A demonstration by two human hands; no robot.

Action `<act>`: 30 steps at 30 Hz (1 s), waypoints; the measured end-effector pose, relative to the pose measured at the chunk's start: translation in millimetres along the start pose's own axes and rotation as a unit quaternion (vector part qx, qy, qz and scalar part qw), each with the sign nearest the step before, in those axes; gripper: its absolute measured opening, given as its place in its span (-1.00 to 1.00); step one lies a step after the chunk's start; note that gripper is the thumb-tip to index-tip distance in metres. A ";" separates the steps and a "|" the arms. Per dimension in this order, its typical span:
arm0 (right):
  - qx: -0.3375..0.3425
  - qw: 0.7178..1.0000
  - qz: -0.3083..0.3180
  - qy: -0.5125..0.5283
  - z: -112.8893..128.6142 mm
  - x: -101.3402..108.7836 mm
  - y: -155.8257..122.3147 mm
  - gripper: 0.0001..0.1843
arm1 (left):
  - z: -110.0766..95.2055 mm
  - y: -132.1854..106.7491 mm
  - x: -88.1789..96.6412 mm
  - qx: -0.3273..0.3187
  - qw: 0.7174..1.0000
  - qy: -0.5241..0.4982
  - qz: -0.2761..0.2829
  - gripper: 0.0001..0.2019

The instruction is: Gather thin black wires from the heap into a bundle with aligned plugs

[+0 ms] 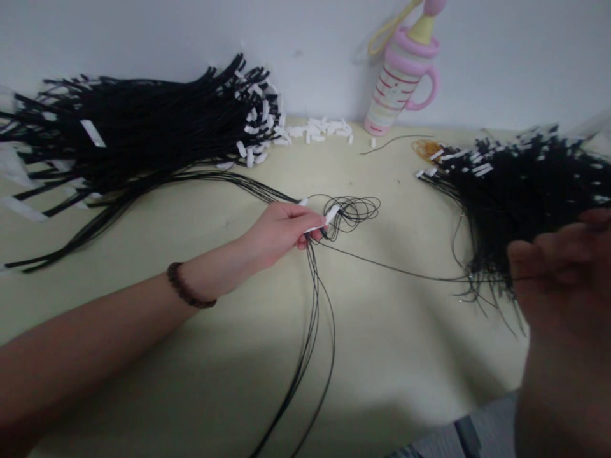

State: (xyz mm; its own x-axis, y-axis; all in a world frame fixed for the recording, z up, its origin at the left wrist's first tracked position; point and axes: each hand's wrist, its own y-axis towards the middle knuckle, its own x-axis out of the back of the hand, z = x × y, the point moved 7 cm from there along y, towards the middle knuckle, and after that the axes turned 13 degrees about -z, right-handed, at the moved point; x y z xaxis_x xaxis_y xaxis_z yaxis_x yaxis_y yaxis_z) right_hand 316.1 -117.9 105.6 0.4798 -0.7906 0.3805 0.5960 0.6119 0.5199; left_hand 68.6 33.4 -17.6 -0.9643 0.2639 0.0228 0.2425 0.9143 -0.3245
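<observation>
Pinching a thin black wire (pixel 405 272) above the smooth desk (pixel 396 362), the blurred right hand (pixel 566 273) lies nearest; the left hand (pixel 281 230) clamps a white tab (pixel 332 214) and slender strands (pixel 289 395) between its fingers. Beyond lie tangled loops (pixel 356 208), a dense cable bundle (pixel 157 127) and a tapered pink-lidded bottle (pixel 396 83).

I'm watching through one head-worn camera that is looking forward and down across the counter (pixel 405 356) to the wall (pixel 324 63) behind. It is sitting close above, the right fingers (pixel 544 249) looming nearer the lens than the left fingers (pixel 305 222).
</observation>
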 end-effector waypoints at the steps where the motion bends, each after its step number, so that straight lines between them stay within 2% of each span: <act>1: -0.032 0.999 -0.002 0.023 -3.1 -7.5 -1.6 -0.79 | 0.2 0.2 0.0 0.001 1.000 0.001 0.001 -0.85; 3: -0.087 0.994 0.021 0.064 -9.4 -31.2 -8.2 -0.92 | 0.4 0.4 -0.3 0.002 1.000 0.000 0.006 -0.85; 6: -0.035 0.989 0.146 0.017 -3.3 -84.0 -25.2 -0.95 | 0.7 0.0 -0.6 0.009 1.000 -0.010 0.009 -0.85; 8: 0.004 0.981 0.194 0.028 4.2 -114.5 -36.2 -0.93 | 0.3 -0.3 -0.9 0.014 1.000 -0.017 0.009 -0.86; 10: 0.043 0.978 0.200 0.049 12.4 -135.8 -42.4 -0.91 | -0.4 -0.3 -1.2 0.017 1.000 -0.023 0.008 -0.86; 12: 0.074 0.977 0.186 0.069 18.1 -148.7 -44.8 -0.91 | -0.6 0.2 -1.1 0.022 0.999 -0.025 0.005 -0.86; 16: 0.076 0.978 0.160 0.108 15.5 -155.9 -44.3 -0.90 | 0.3 1.4 -0.2 0.034 0.999 -0.025 0.001 -0.86; 22: 0.072 0.978 0.162 0.110 6.8 -159.0 -49.3 -0.89 | 2.2 1.9 -0.3 0.040 0.999 -0.027 0.005 -0.87; 27: 0.107 0.976 0.157 0.110 11.2 -162.9 -55.0 -0.89 | 2.9 1.9 -0.2 0.036 0.999 -0.025 0.001 -0.87; 30: 0.106 0.976 0.158 0.105 12.5 -163.2 -57.4 -0.89 | 2.6 1.7 0.2 0.025 1.000 -0.011 -0.003 -0.87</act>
State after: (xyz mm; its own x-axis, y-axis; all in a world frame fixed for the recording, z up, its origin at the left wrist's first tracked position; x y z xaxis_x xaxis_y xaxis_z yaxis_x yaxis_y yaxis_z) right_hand 195.6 -24.3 23.3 0.7530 -0.5273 0.3936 0.2606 0.7883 0.5574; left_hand 68.6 34.2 -20.6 -0.9680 0.2511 0.0033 0.2319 0.8987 -0.3722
